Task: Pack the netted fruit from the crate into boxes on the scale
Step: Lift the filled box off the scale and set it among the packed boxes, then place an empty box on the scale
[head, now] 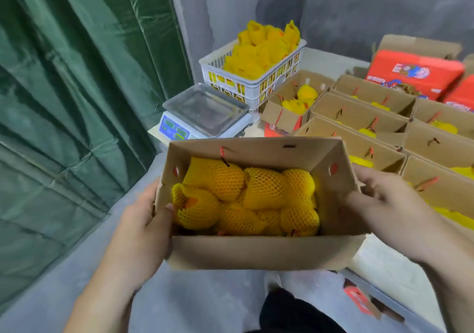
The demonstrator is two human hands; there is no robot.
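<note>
The open brown cardboard box (256, 250), filled with fruit in yellow foam nets (246, 197), is held in the air between both hands, not on any surface. The left hand (143, 220) grasps its left short wall, thumb hooked over the rim; the right hand (384, 204) grasps the right short wall the same way. The long axis of the box runs from one hand to the other. The grey digital scale with an empty steel pan (205, 113) lies ahead of the hands, a little toward the left hand, which is nearer. The white plastic crate of netted fruit (256, 81) stands just behind the scale.
</note>
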